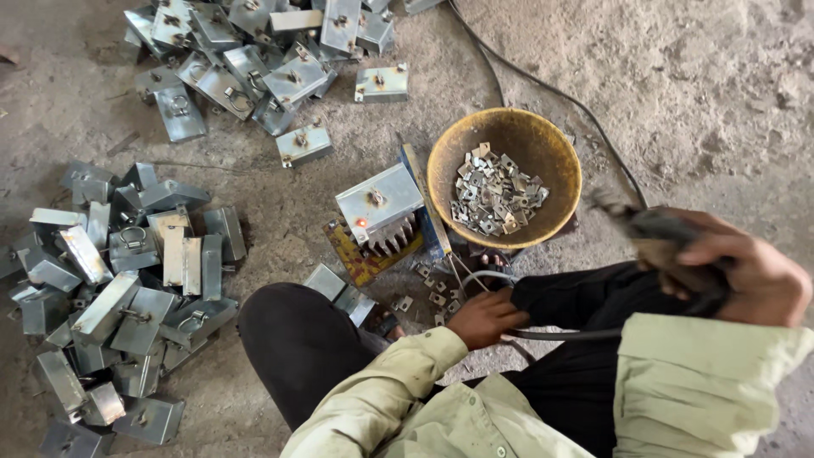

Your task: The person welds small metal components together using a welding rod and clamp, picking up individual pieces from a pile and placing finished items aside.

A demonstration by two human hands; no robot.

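R hand [746, 276] clamped on dark tool [657, 237], blurred. L hand [483, 318] closed round grey cable [560, 334] at lap. Metal box [379, 202] on jig by yellow bowl [555, 161]. Risk: cable snagged, box knocked off jig.

- one view only, from a camera worn on the person's head.
- it looks steeply down at the dusty floor [695, 76], over the person's own lap and sleeves.
- the hands sit close at the lower edge: left hand [485, 318], right hand [755, 276].
- farther up the frame lie a yellow bowl [543, 140] and piles of metal boxes [127, 280].
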